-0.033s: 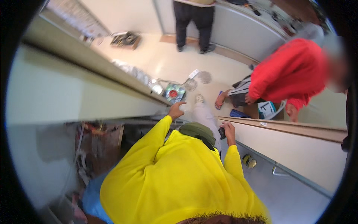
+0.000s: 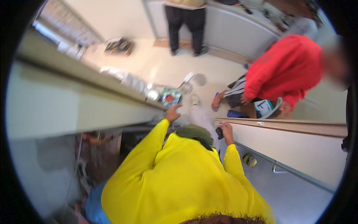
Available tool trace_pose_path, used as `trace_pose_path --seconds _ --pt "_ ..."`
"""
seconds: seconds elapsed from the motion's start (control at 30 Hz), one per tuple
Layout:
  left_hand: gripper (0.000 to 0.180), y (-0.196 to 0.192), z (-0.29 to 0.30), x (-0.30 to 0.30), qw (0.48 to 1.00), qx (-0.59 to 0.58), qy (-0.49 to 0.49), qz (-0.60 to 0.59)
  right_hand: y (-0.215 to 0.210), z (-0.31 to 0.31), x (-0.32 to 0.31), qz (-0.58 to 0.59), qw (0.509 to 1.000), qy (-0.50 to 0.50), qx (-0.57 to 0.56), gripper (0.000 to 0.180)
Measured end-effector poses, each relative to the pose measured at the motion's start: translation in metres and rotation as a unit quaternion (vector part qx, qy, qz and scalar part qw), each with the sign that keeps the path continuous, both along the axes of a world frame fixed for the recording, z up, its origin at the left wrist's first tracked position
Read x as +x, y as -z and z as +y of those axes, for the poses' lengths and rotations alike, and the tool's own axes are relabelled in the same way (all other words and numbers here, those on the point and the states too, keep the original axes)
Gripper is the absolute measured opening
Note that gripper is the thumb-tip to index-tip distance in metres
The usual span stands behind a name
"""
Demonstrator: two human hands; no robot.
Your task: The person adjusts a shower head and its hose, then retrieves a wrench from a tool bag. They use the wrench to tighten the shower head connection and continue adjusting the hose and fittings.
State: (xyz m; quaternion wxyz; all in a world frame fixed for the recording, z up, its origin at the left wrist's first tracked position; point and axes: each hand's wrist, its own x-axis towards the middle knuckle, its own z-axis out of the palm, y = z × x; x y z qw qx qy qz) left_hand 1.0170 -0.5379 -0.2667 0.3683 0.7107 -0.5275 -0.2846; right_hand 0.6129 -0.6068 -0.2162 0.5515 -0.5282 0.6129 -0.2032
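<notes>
My left hand [image 2: 173, 113] is held out low in front of me with its fingers apart and nothing in them. It is beside the end of the white partition [image 2: 85, 93] on the left; whether it touches the edge, I cannot tell. In my right hand [image 2: 227, 133], bent fingers close round a small black object [image 2: 219, 133], too blurred to name. That hand is by the near end of the white panel [image 2: 283, 142] on the right. Beyond my left hand, a green-and-white patterned item with a red round middle [image 2: 169, 98] lies on the floor.
At the right a person in a red top [image 2: 283, 71] bends over an open carton [image 2: 247, 110]. Another person in dark trousers [image 2: 185, 28] stands by the far counter. Round clear discs [image 2: 199, 79] and a box of dark parts [image 2: 120, 46] lie on the floor [image 2: 153, 67].
The whole view has shifted slightly, so the far room sits further left and lower in the picture. Both my hands keep nearly the same pose, and the black object stays in my right hand.
</notes>
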Motion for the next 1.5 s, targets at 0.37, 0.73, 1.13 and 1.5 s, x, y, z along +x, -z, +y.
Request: trace_pose_path --seconds 0.37,0.73,1.13,1.5 --pt "0.036 0.033 -0.152 0.062 0.972 0.163 -0.075 0.154 0.043 -0.167 0.07 -0.038 0.993 0.009 0.107 0.039" --pt "0.03 0.022 -0.284 0.155 0.916 0.269 -0.19 0.227 0.082 -0.378 0.128 0.046 0.993 0.039 0.098 0.032" --pt "0.037 0.027 -0.421 0.208 0.894 0.406 -0.049 0.181 0.046 -0.44 0.145 0.007 0.994 0.103 0.026 0.023" --pt "0.036 0.041 -0.675 0.192 0.831 0.401 0.056 0.381 0.021 -0.502 0.129 -0.029 0.952 0.271 0.137 0.03"
